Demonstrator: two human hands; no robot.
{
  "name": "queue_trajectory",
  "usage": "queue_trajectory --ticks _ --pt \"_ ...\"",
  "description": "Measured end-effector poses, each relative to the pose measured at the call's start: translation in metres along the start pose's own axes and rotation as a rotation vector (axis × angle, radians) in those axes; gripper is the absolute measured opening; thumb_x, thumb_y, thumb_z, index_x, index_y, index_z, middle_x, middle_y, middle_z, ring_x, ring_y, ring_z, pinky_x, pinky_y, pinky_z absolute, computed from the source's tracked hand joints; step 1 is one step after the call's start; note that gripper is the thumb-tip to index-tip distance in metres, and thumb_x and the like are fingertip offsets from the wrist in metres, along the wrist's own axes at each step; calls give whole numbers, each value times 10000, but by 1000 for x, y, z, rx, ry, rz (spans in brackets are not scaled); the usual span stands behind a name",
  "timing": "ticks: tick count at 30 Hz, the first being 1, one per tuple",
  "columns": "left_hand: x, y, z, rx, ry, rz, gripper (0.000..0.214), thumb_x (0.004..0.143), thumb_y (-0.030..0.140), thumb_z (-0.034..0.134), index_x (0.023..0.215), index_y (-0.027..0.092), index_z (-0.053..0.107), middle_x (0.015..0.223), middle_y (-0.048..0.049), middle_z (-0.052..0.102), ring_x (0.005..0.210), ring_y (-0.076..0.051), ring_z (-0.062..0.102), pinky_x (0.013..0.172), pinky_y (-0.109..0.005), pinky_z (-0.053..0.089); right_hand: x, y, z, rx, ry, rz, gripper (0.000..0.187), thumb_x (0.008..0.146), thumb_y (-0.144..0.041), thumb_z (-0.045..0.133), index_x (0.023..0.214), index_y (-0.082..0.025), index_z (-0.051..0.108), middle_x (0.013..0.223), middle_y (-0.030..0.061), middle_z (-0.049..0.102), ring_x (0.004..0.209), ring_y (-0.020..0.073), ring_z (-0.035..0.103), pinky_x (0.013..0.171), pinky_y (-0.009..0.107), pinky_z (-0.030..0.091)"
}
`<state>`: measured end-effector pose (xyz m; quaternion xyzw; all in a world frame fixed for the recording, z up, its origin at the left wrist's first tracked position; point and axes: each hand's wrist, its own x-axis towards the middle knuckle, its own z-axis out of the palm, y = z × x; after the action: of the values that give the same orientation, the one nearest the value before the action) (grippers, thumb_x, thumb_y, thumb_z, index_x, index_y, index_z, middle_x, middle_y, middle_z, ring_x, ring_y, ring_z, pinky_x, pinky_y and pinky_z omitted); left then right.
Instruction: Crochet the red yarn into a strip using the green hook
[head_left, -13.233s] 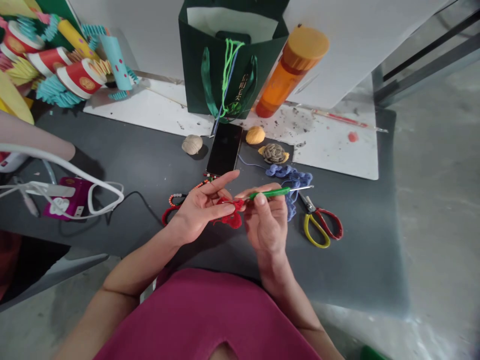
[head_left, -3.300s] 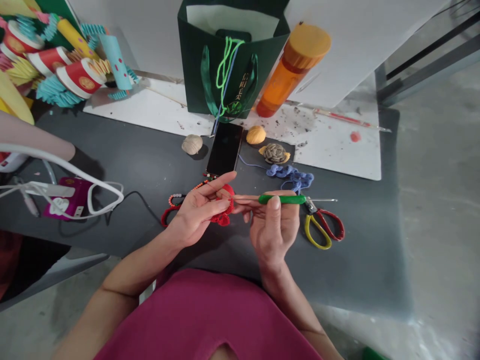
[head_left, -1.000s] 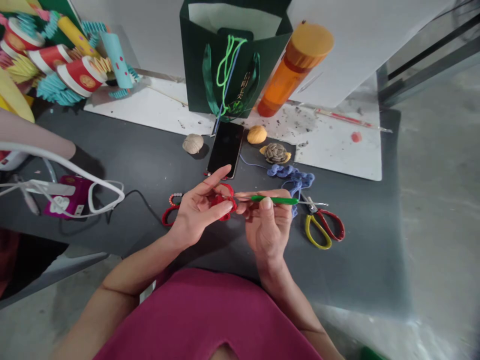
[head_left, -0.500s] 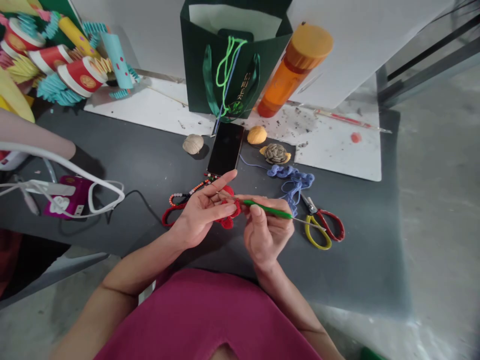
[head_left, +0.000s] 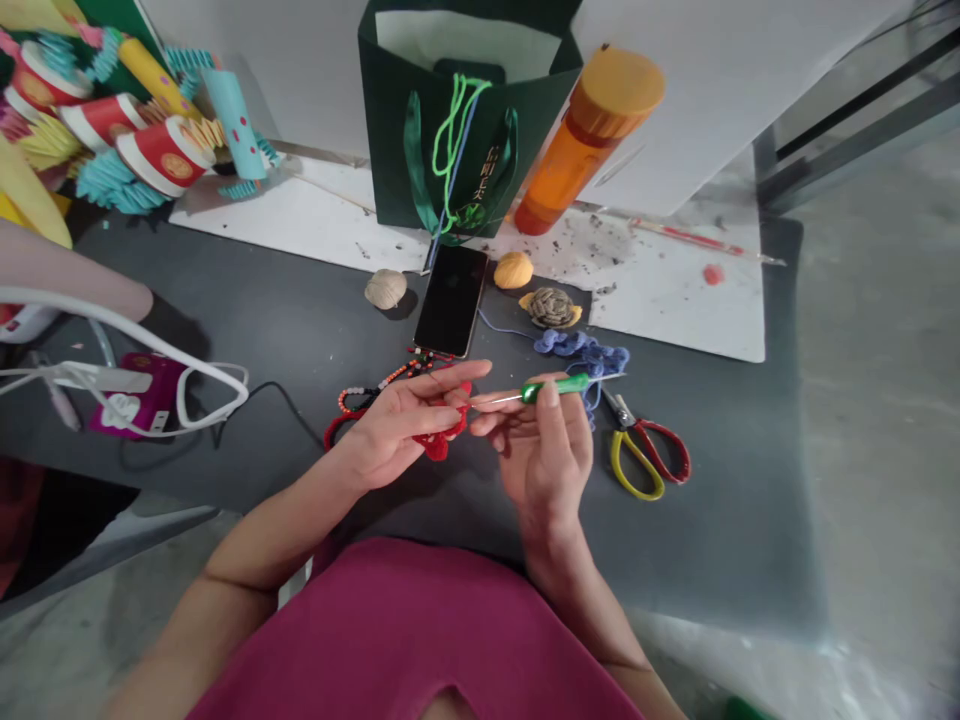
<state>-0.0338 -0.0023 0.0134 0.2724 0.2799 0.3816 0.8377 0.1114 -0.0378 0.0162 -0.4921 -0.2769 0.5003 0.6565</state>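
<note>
Between the thumb and fingers of my left hand (head_left: 397, 425) is a small red crochet piece (head_left: 436, 443), partly covered by the fingers. My right hand (head_left: 546, 435) grips a crochet hook (head_left: 556, 388) by its green handle. The hook's thin metal shaft points left, its tip at the red work, and the other metal end sticks out to the right. Beyond the left hand lie a phone (head_left: 451, 300) and a beaded string (head_left: 397, 374). Blue crochet work (head_left: 581, 348) is just past the right hand, and scissors (head_left: 649, 455) with one yellow and one red handle lie to its right.
A dark green paper bag (head_left: 465, 140) and an orange bottle (head_left: 589, 140) stand at the back. Beige (head_left: 386, 289) and yellow yarn balls (head_left: 514, 270) flank the phone. At left are a purple box (head_left: 139, 395), a white cable (head_left: 225, 375) and paper-cup crafts (head_left: 165, 155).
My right hand has turned, swinging the hook's rear end up and away from me. The red piece has tilted and shifted slightly left in my left hand.
</note>
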Motion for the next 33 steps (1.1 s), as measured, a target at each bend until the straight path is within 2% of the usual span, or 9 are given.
queue_trajectory --ticks 2,4,9,13,18,22,26,30,33 --pt "-2 0 2 70 -17 47 451 759 293 914 1205 317 849 851 -7 722 748 -111 630 710 -241 525 0 2 2 61 -46 77 324 916 -590 745 886 -290 626 572 -78 692 392 125 568 404 245 420" --pt "-6 -1 5 192 31 128 506 805 262 883 1302 313 806 889 -9 733 744 -113 632 725 -255 547 -2 7 5 99 -63 63 333 871 -582 806 868 -287 651 620 -85 717 446 113 602 473 248 495" --pt "-10 -3 7 433 190 282 630 855 267 856 1463 289 694 946 -10 729 856 -127 656 838 -257 592 -4 21 6 51 -2 -196 156 921 -442 801 899 -306 729 847 -58 791 748 129 741 677 270 591" --pt "-8 -6 4 464 215 364 681 860 281 855 1508 304 648 920 4 722 807 -109 635 782 -227 591 -1 25 -3 -126 -102 -331 29 949 -327 780 968 -307 771 922 -27 797 884 142 745 801 298 599" --pt "-5 -5 3 348 240 285 622 813 258 901 1409 312 733 942 10 739 829 -100 654 819 -223 589 3 23 -6 -171 -69 -204 152 839 -331 888 930 -291 773 869 -28 779 797 140 740 721 273 608" --pt "-2 -5 2 210 209 188 592 747 220 944 1314 300 791 943 21 753 866 -94 669 902 -233 575 7 21 -1 -63 15 -85 248 795 -430 900 866 -270 725 789 -38 750 661 125 688 618 260 584" --pt "1 -6 0 126 151 121 548 740 254 961 1265 312 814 889 35 729 855 -85 662 908 -230 563 9 20 1 53 4 4 283 768 -441 901 854 -278 686 731 -66 712 582 106 641 561 242 557" --pt "2 -8 -2 155 124 132 619 758 266 948 1348 316 768 946 23 733 898 -98 670 917 -240 562 9 22 0 98 8 27 289 756 -423 907 853 -283 674 771 -68 716 615 103 654 572 233 562" --pt "-1 -11 -1 288 113 209 731 806 295 907 1493 323 659 979 4 743 926 -130 674 919 -270 570 10 22 0 120 13 9 294 745 -403 920 850 -281 675 787 -67 721 646 101 668 618 236 581"
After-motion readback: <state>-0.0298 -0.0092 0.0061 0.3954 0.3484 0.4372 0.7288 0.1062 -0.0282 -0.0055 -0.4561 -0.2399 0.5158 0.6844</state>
